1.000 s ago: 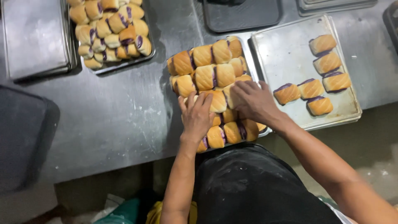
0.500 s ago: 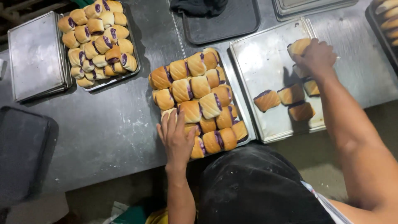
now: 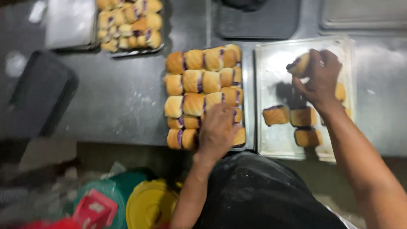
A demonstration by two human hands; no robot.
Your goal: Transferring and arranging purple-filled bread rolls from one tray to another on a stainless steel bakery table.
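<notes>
We are moving buns from the packed tray (image 3: pixel 251 140) to the sparser tray (image 3: pixel 271 146) on its right. Our right hand (image 3: pixel 318 78) holds one bun (image 3: pixel 299 64) pinched above that tray's far end — setting it down needs an open spot by the placed buns (image 3: pixel 276 115). Our left hand (image 3: pixel 217 131) lies flat on the batch of buns (image 3: pixel 199 80), gripping nothing that we can tell.
</notes>
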